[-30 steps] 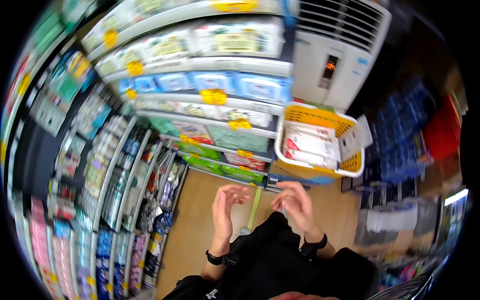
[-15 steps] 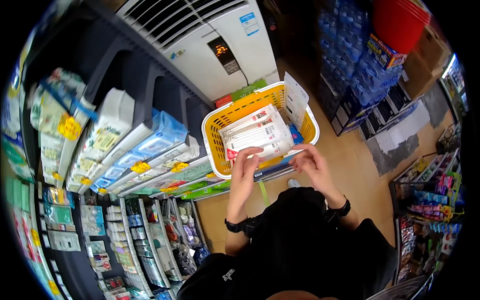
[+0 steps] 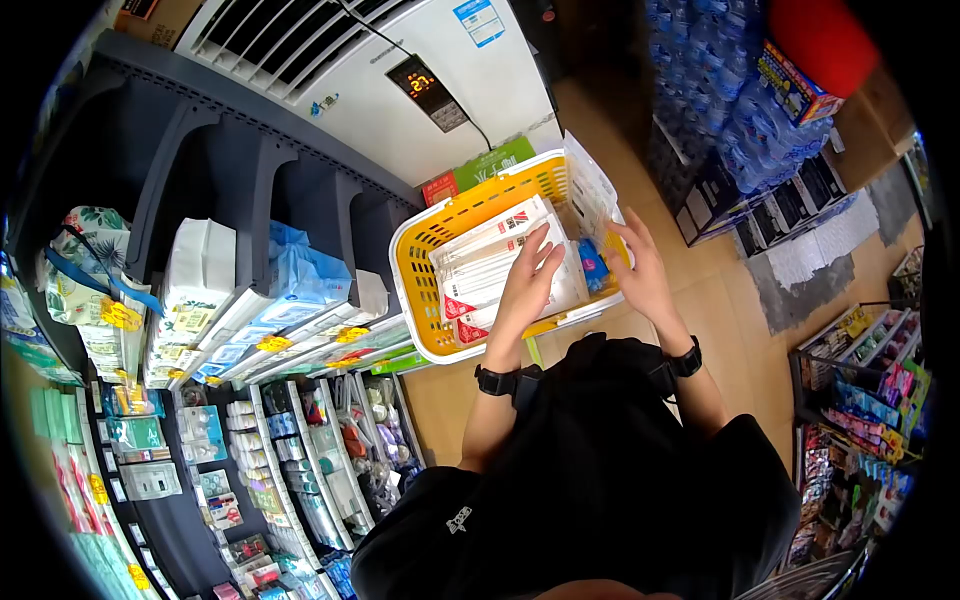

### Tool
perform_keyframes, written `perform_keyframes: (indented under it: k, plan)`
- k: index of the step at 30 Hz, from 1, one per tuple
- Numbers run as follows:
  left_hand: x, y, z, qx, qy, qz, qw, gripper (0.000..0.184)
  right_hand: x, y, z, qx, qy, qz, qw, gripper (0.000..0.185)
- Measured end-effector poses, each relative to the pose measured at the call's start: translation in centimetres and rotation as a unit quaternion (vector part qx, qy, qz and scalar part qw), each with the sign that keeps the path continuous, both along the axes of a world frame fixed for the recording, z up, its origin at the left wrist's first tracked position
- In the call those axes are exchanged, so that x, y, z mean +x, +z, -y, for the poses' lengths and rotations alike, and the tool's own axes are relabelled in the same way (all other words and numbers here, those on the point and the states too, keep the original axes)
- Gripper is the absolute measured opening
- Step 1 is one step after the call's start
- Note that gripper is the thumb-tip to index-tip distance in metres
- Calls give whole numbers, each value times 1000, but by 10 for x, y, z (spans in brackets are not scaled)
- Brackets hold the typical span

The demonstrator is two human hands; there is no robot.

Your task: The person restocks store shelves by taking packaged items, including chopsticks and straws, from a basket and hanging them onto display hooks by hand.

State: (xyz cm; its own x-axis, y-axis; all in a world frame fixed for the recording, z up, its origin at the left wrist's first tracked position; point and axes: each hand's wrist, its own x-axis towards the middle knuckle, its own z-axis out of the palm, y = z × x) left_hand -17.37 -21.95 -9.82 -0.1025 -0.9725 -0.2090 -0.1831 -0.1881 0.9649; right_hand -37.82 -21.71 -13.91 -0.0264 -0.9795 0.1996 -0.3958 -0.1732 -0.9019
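A yellow plastic basket with a white rim holds several flat clear packs of thin white sticks, with red corners. My left hand is over these packs, fingers stretched and apart, with nothing visible in its grasp. Over the basket's right side, my right hand has its fingers spread beside an upright clear-and-white package. Whether the fingertips touch that package I cannot tell. A blue packet lies in the basket between the two hands.
Store shelves with tissue packs stand on the left. Behind the basket are a white air conditioner and a green box. Shrink-wrapped bottles are stacked at the right, and a display rack stands lower right.
Both hands have moved forward, my left over the stick packs and my right toward the upright package. Their fingers have straightened from a curled pose. The view has shifted slightly.
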Motion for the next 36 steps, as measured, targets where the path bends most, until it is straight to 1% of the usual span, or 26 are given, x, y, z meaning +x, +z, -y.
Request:
perform_keyframes:
  k: [1,2,4,5,7,8,10,11,13,15,17,19,20,22,23,25,26,27,28,29,30,31,33,34,35,36]
  plan:
    - [2,-2,3,2,5,0,1000,64,2,-6,7,-25,-5,-27,999,43]
    - [4,-5,6,4,4,6,1000,63,5,-11,12,-22,1,-27,999,43]
    - [8,-10,8,5,9,11,1000,63,9,-17,24,-58,-24,-86,994,38]
    - [11,-13,9,5,7,7,1000,61,9,-18,29,-59,-18,-87,994,38]
    - [17,-15,10,6,13,2,1000,60,9,-12,37,-20,17,-47,999,41]
    - [20,-16,9,6,15,-3,1000,59,9,-9,39,-18,25,-49,998,41]
    - [26,-20,7,10,22,-9,1000,57,7,4,40,23,25,11,999,41]
    - [29,-23,7,8,28,-14,999,56,7,5,40,26,30,9,999,41]
    - [31,-25,6,4,38,-21,999,55,7,9,41,-6,28,13,1000,40]
    - [33,-24,5,8,54,-23,998,55,7,19,39,2,36,18,999,39]
    - [34,-22,5,0,58,-34,998,56,5,33,35,9,43,23,999,39]
    - [32,-17,4,-8,61,-46,997,58,3,50,29,-32,23,6,999,37]
    - [31,-16,4,-20,60,-65,996,60,1,60,27,-32,26,4,999,37]
    - [30,-14,3,-31,60,-84,994,61,-4,79,19,-55,35,41,997,36]
    - [30,-14,4,-51,51,-83,994,62,-8,86,16,-55,37,40,997,36]
    - [29,-11,2,-71,43,-82,993,62,-15,97,9,-87,55,104,989,34]
    - [28,-8,1,-91,40,-69,993,68,-17,104,5,-89,74,141,983,31]
    - [27,-4,0,-111,37,-56,992,73,-18,107,3,-91,75,140,983,31]
    - [27,-1,-1,-113,38,-57,991,73,-19,109,1,-107,90,175,974,30]
    - [27,3,-3,-153,31,-43,987,77,-20,112,0,-123,106,211,964,30]
    - [28,5,-5,-192,25,-28,981,81,-23,116,-1,-98,124,227,961,29]
    - [31,6,-7,-193,27,-29,980,81,-23,118,-1,-98,126,225,961,29]
    - [39,11,-12,-224,-2,-29,974,85,-22,121,2,-81,171,258,947,29]
    - [39,17,-20,-197,6,-62,978,83,-19,122,3,-81,175,257,947,29]
    - [44,23,-27,-198,9,-62,978,83,-14,121,3,-69,189,267,942,29]
    - [49,27,-34,-145,-4,-107,984,77,-9,122,3,-56,204,277,937,29]
